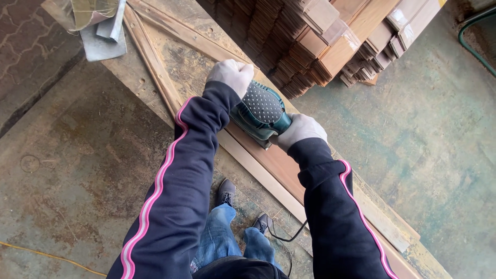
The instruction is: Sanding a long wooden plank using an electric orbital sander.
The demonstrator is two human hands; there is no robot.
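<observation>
Two gloved hands press a green electric sander (260,114) onto a long wooden board (281,168).

Left of the sander, a bare concrete floor (77,155) spreads out, with grey metal sheet pieces (101,31) lying well up and left of the tool. The left hand (231,75), in a pale glove, is closed over the sander's front end. The sander sits flat on the board, which runs diagonally along a dusty workbench (181,67). The right hand (299,130), gloved too, is wrapped around the sander's rear grip. Below the sander, a black cord (287,238) hangs near the person's shoes. Up and right of the sander, stacked wooden strips (320,41) are piled.
</observation>
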